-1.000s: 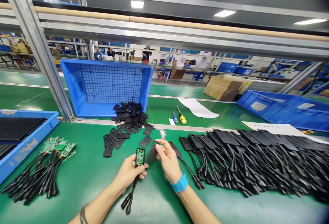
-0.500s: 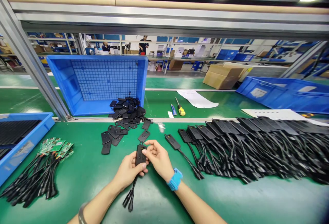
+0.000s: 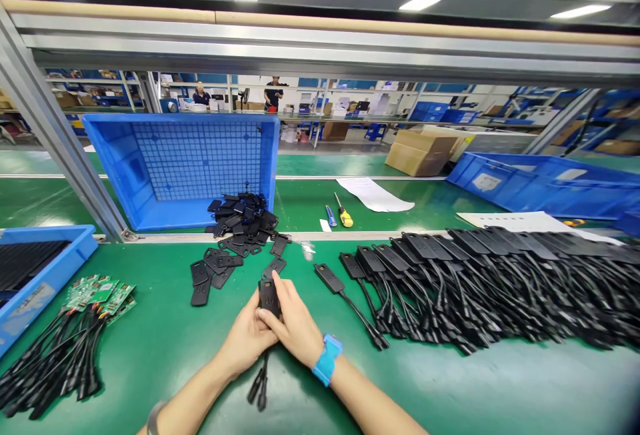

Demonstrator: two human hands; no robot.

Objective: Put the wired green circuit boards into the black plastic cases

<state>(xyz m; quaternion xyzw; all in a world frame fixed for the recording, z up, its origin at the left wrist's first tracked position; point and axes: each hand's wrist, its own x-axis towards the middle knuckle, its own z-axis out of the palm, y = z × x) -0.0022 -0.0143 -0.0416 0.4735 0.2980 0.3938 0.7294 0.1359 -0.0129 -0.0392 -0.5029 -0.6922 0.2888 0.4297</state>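
Note:
A black plastic device case (image 3: 269, 296) with a small yellow display sits between my two hands. My left hand (image 3: 247, 328) wraps round its left side and underside. Closed on its right side and lower front is my right hand (image 3: 295, 322), a blue band on the wrist. Two short black cables (image 3: 259, 382) hang down from the case toward the table. Just beyond the case lie loose black covers (image 3: 220, 263). To the right rests a single cased device (image 3: 329, 277) with its cables, beside a long row of similar cased devices (image 3: 425, 255).
At left lie green circuit boards (image 3: 95, 292) with black cables, by a blue tray (image 3: 83, 252). A tipped blue bin (image 3: 200, 215) spills black covers behind. A yellow screwdriver (image 3: 345, 217), blue knife (image 3: 331, 216) and paper (image 3: 377, 195) lie at the back. Two people work far off.
My right hand has slid down the case and now presses closer against it and my left hand. The camera view has shifted slightly.

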